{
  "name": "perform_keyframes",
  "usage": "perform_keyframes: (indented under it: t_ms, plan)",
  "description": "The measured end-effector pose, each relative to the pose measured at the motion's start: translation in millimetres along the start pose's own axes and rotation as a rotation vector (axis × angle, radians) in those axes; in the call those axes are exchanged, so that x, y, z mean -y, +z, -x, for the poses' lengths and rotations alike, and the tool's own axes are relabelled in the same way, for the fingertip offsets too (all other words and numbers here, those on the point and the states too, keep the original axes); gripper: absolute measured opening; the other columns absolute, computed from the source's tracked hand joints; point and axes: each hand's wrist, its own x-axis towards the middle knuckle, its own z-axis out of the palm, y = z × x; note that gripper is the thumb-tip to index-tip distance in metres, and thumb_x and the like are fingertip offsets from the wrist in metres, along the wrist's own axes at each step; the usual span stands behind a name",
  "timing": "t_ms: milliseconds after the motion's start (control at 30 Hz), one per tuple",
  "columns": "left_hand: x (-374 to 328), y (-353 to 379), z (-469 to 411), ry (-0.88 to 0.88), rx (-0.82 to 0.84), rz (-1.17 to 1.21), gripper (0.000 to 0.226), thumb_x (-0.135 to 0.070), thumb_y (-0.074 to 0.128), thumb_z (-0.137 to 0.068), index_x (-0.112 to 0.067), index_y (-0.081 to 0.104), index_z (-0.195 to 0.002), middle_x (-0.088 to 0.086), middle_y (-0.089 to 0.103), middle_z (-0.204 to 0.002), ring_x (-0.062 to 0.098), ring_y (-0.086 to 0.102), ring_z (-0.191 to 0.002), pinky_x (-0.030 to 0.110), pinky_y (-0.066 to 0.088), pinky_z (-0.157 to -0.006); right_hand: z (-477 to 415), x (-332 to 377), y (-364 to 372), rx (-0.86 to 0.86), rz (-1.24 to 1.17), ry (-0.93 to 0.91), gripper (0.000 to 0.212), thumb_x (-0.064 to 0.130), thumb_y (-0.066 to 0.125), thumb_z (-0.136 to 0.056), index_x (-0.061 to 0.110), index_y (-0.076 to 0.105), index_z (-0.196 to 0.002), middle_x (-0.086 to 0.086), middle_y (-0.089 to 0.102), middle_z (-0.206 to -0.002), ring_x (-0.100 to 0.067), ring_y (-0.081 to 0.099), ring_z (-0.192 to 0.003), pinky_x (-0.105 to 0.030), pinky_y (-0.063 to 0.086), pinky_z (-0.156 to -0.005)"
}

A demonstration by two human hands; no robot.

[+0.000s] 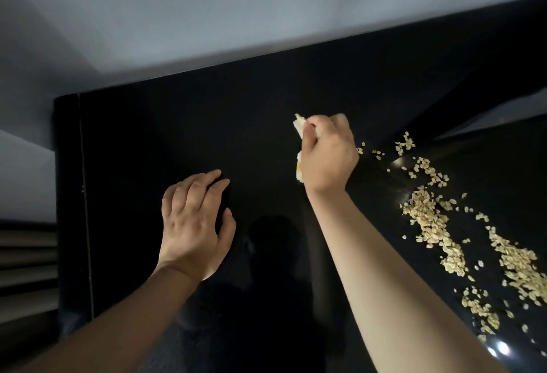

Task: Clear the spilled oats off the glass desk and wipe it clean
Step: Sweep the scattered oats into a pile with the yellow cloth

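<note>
While the left hand (195, 224) lies loose-fingered on the glossy black glass table (148, 136), the right hand (327, 153) clutches a crumpled pale cloth (299, 125) near scattered beige oat flakes (429, 224)

Dim, blurred edges, small glare spots

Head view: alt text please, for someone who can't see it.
A right hand grips a pale cloth over a black glass desk, just left of a trail of spilled oats running down the desk's right side. The left hand rests on the glass nearer the left edge, fingers relaxed.
</note>
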Motion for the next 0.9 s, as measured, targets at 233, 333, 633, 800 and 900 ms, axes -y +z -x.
perform_keyframes:
  t_ms: [233,333,633,800,900]
  plan:
    - [-1.1,0.2,0.0,0.002,-0.014,-0.006,0.047,-0.033,0.041,-0.087,-0.009,0.058,-0.123,0.005,0.05,-0.135,0.026,0.042,-0.125,0.048,0.026,-0.109,-6.5,-56.3,-31.1,-0.059,0.119,0.221,0.008,0.02,0.063,-0.087,0.019,0.07,-0.09,-0.001,0.06,-0.092,-0.018,0.06,-0.071,-0.023,0.032,-0.055]
    - [-1.2,-0.2,-0.3,0.005,-0.013,-0.006,0.047,-0.033,0.041,-0.087,-0.008,0.059,-0.123,0.005,0.05,-0.134,0.026,0.042,-0.125,0.048,0.026,-0.109,2.2,-81.3,-55.2,-0.139,0.13,0.392,0.011,0.021,0.062,-0.088,0.018,0.071,-0.093,-0.004,0.062,-0.097,-0.024,0.065,-0.077,-0.025,0.039,-0.06]
    - [-4.2,-0.2,0.2,-0.015,0.013,-0.011,0.049,-0.035,0.039,-0.087,-0.009,0.057,-0.124,0.004,0.048,-0.135,0.026,0.04,-0.126,0.048,0.024,-0.111,11.3,-46.9,-71.0,-0.074,-0.155,0.265,0.008,0.016,0.065,-0.088,0.015,0.072,-0.092,0.002,0.059,-0.092,-0.004,0.051,-0.073,-0.007,0.033,-0.059]
    - [-12.6,-3.1,-2.7,0.007,-0.002,0.021,0.045,-0.035,0.041,-0.088,-0.011,0.061,-0.121,0.002,0.052,-0.132,0.024,0.043,-0.124,0.043,0.023,-0.11,-9.0,-56.7,-93.1,0.17,-0.254,0.12,0.008,0.023,0.065,-0.09,0.021,0.07,-0.094,0.008,0.057,-0.093,-0.006,0.055,-0.08,-0.01,0.039,-0.069]
    - [-40.3,-1.1,-14.7,0.049,-0.023,0.097,0.042,-0.034,0.043,-0.088,-0.013,0.061,-0.12,-0.001,0.055,-0.129,0.02,0.045,-0.122,0.037,0.022,-0.111,-28.1,-83.5,-111.1,0.232,-0.302,0.121,0.006,0.023,0.064,-0.089,0.024,0.07,-0.091,0.008,0.057,-0.093,-0.005,0.056,-0.084,-0.014,0.043,-0.074]
